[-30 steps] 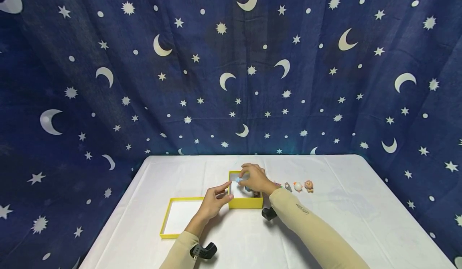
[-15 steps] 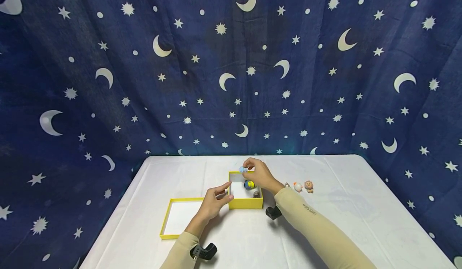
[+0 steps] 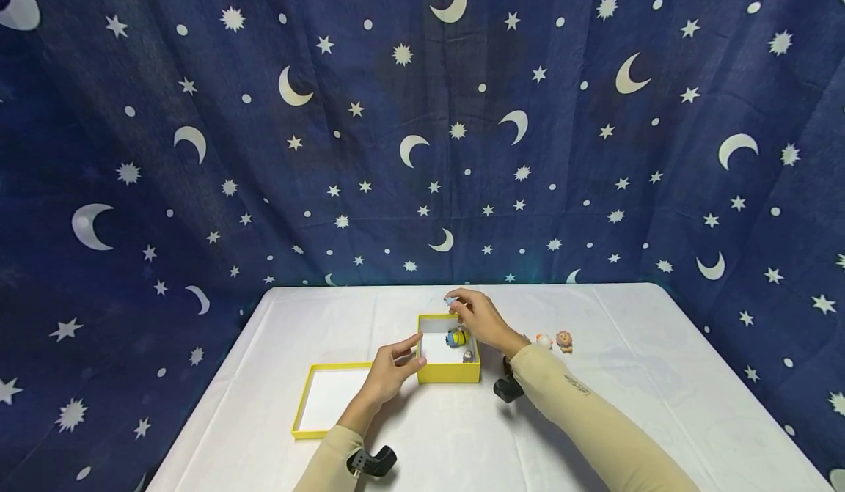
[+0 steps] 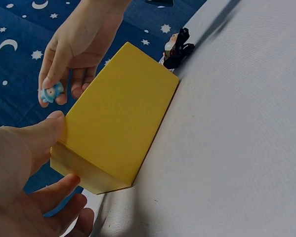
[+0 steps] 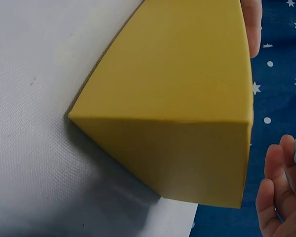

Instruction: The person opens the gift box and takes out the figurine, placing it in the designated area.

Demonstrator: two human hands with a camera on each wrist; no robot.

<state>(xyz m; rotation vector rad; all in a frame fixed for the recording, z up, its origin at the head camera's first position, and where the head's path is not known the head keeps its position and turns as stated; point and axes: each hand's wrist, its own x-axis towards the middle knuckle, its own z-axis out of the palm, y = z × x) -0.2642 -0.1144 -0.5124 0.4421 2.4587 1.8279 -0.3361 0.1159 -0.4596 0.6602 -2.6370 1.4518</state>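
A small light-blue figurine (image 4: 52, 93) is pinched between the thumb and fingers of my right hand (image 3: 480, 320), above the far right rim of a yellow box (image 3: 449, 373). Inside that box, a blue-and-yellow figure (image 3: 457, 338) lies near the right wall, and a small greyish figure (image 3: 468, 356) is in the near right corner. My left hand (image 3: 388, 373) rests at the box's left side, with its thumb and a fingertip touching the cardboard near a corner and its fingers fairly straight. The right wrist view shows only the fingertips around the light-blue figurine.
A yellow-rimmed white lid (image 3: 333, 398) lies left of the box, partly behind my left hand. To the right on the white table (image 3: 634, 411) stand a white-and-orange figurine (image 3: 544, 341) and a brown lion-like one (image 3: 564, 341). A starry blue curtain (image 3: 370, 147) hangs behind.
My right hand has lifted the light-blue figurine from inside the box and moved it back and slightly right. The figures inside have come into view. My left hand has stayed still.
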